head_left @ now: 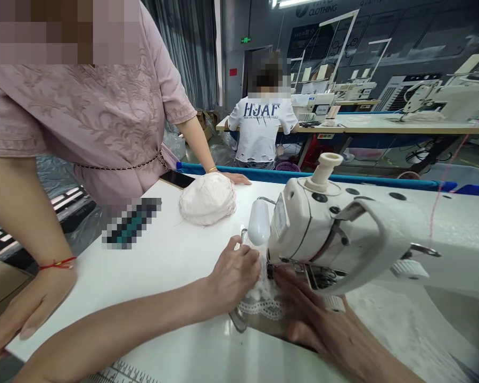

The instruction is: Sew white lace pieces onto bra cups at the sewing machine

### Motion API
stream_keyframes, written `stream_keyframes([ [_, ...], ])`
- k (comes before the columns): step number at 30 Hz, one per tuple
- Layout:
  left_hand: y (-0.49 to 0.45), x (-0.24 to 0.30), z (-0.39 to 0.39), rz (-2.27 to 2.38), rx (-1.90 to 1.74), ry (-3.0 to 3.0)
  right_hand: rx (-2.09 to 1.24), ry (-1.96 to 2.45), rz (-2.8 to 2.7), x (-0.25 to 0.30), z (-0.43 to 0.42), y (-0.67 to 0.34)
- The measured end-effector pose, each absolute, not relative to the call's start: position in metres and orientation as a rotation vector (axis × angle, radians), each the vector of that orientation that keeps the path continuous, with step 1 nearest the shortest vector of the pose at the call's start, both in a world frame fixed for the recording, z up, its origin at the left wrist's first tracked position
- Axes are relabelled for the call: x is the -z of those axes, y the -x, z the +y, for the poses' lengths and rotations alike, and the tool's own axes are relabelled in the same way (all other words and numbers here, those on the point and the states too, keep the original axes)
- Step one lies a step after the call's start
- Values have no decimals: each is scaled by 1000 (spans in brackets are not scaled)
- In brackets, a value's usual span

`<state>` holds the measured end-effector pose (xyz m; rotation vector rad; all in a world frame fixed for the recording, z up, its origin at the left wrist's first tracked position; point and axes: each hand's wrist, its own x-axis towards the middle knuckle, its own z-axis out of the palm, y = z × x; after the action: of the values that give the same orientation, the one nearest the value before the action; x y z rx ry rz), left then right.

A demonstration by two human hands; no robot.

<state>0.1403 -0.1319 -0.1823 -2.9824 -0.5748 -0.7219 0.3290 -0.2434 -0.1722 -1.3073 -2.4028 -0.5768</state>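
My left hand (233,276) rests on white lace fabric (263,303) just left of the needle area of a white sewing machine (343,239), fingers curled and pressing the fabric down. On the near side of the presser foot, my right hand (323,324) lies flat on the same lace, fingers stretched toward the needle. The needle itself is hidden under the machine head.
A pale pink padded fabric piece (207,199) lies on the white table (151,276). A person in a pink top (83,117) leans on the table's left edge, one hand by a black phone (178,179). Another person (261,127) sits at a far sewing table.
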Motion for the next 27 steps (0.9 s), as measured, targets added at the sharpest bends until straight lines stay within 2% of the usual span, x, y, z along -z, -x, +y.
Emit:
stream_keyframes([
  [4, -126, 175, -161, -379, 859, 3078, 349, 1227, -2431, 168, -252, -318],
  [8, -122, 177, -180, -440, 837, 3108, 176, 1231, -2334, 164, -255, -307],
  [17, -133, 177, -171, -518, 1048, 2829, 345, 1284, -2220, 174, -253, -313],
  [27, -124, 177, -176, -437, 1083, 2892, 203, 1153, -2280, 183, -260, -316],
])
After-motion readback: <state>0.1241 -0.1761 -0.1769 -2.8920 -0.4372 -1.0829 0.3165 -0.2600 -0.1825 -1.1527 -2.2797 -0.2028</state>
